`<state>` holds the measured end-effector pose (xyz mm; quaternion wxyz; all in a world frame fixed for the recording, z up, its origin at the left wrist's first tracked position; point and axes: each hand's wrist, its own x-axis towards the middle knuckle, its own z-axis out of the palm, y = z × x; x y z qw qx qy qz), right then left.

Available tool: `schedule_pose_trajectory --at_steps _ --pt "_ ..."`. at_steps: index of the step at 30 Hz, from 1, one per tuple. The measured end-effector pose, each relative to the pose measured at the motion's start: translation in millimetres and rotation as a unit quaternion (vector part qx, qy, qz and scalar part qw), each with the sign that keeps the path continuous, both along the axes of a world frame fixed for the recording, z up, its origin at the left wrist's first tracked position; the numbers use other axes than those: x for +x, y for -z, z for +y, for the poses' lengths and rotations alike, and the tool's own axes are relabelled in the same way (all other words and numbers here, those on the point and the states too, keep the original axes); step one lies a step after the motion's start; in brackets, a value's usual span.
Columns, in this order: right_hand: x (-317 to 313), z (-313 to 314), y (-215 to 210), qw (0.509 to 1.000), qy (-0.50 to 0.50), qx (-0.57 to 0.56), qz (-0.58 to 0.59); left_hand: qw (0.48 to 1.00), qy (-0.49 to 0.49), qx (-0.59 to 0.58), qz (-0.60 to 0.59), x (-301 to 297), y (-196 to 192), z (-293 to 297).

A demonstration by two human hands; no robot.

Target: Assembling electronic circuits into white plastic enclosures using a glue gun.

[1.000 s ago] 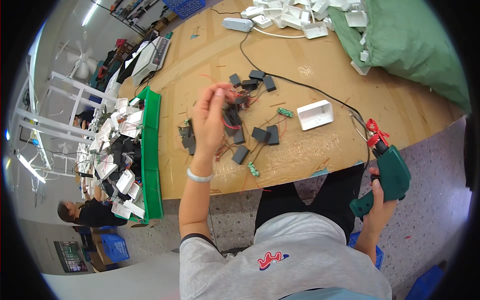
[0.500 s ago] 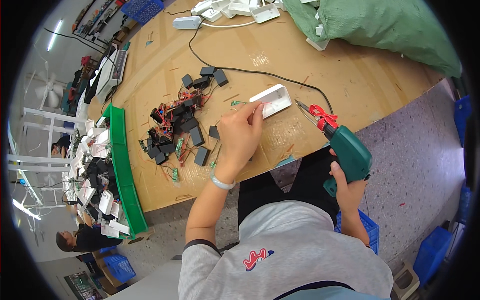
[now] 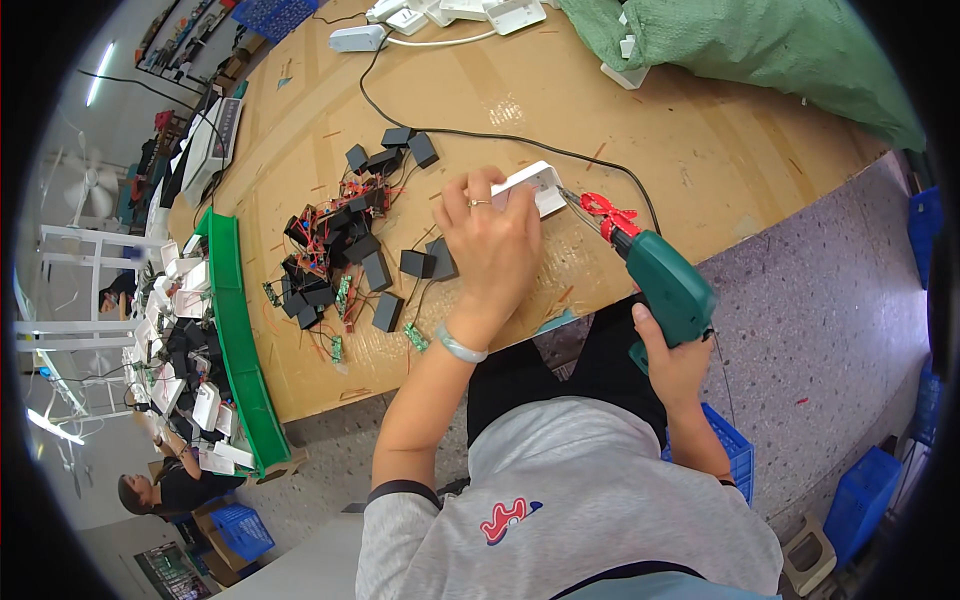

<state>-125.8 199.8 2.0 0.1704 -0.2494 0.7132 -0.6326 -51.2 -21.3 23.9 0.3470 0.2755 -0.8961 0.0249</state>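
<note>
My left hand (image 3: 492, 248) rests on a small white plastic housing (image 3: 538, 187) on the cardboard-covered table (image 3: 700, 150), fingers closed over its near end. My right hand (image 3: 672, 362) grips a green electric screwdriver (image 3: 662, 282) with a red tip; its bit points at the right end of the white housing. To the left of my hand lies a cluster of black modules (image 3: 345, 255) with red wires and small green circuit boards.
A black cable (image 3: 480, 132) runs across the table to a white adapter (image 3: 357, 39). A green cloth (image 3: 770, 50) covers the far right. A green tray rim (image 3: 235, 330) holds white and black parts at the left. Blue crates (image 3: 880, 490) stand on the floor; another person (image 3: 165, 485) sits lower left.
My left hand has moved from the black modules onto the white housing. My right hand has brought the screwdriver up from beside the table to the housing's end.
</note>
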Motion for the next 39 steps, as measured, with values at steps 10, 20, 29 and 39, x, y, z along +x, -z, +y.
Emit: schedule_pose_trajectory --at_steps 10,20,29,39 --pt "-4 -22 5 0.998 -0.003 -0.002 -0.057 0.999 0.027 -0.01 0.026 -6 27 -17" --pt "2 -29 7 0.999 0.013 -0.011 -0.028 0.995 0.048 0.056 0.068 -6 24 -20" --pt "11 -36 6 1.0 -0.011 -0.017 0.006 0.993 0.018 0.086 0.075 -9 23 -21" --pt "19 -45 7 1.0 0.004 -0.023 -0.001 0.994 0.018 0.084 0.069 -9 22 -20"
